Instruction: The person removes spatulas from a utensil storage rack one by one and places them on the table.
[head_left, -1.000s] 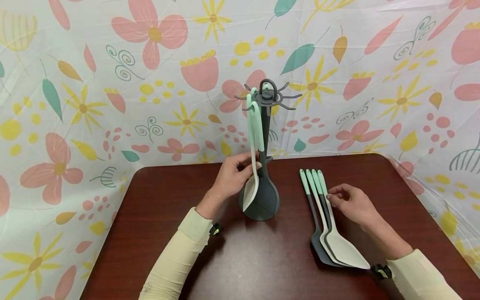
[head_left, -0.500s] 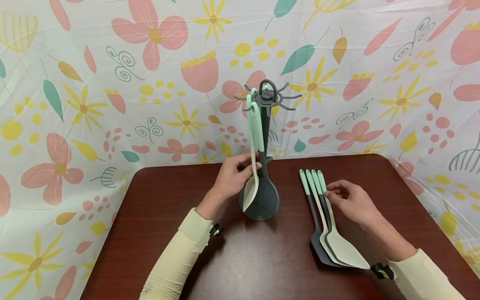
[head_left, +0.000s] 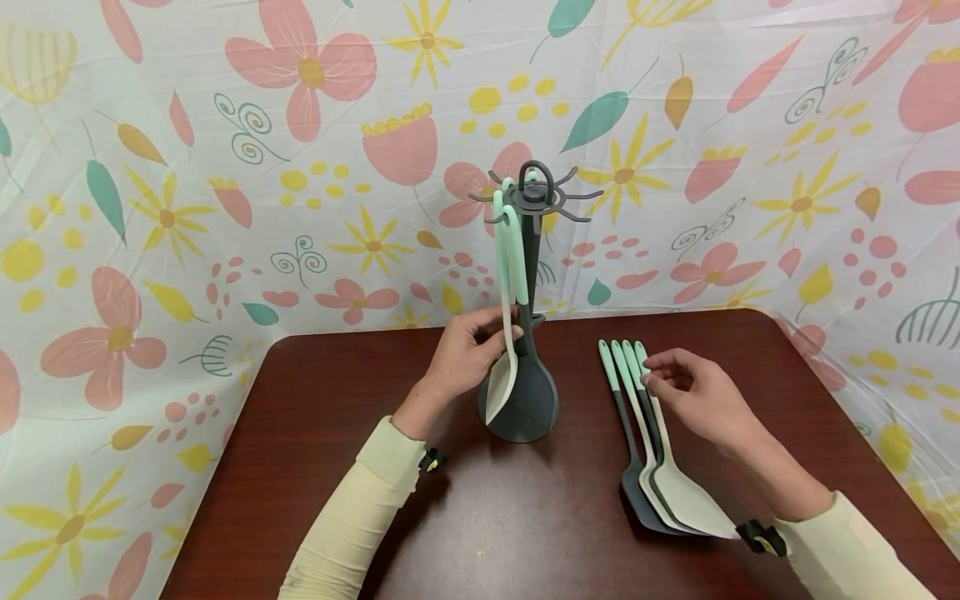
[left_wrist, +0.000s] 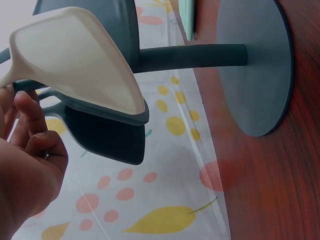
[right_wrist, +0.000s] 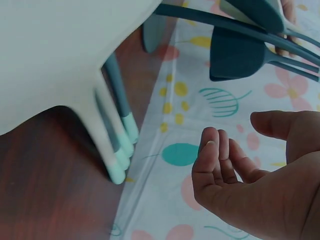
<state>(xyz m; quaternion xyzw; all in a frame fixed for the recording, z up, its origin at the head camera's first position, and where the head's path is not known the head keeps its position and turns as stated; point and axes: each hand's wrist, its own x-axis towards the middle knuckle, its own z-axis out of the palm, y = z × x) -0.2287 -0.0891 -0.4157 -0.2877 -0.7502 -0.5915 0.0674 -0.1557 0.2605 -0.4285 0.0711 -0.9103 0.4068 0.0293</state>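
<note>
A dark grey utensil rack stands with several mint-handled utensils hanging from its left hooks. My left hand holds hanging utensils by their shafts, its fingertips partly hidden behind the white one. In the left wrist view, a white turner overlaps dark heads, and a dark turner hangs nearest the curled fingers. On the table's right lies a fanned stack of utensils, a white turner on top and a dark one leftmost. My right hand hovers by their handles, thumb and fingers apart, holding nothing.
The rack's round base sits on the dark red wooden table. Bare hooks stick out on the rack's right side. Close behind the table's back edge hangs a flower-patterned cloth.
My right hand has moved away from me and slightly left along the lying handles, its thumb and fingers spreading a little. The left hand and the hanging utensils have stayed in place.
</note>
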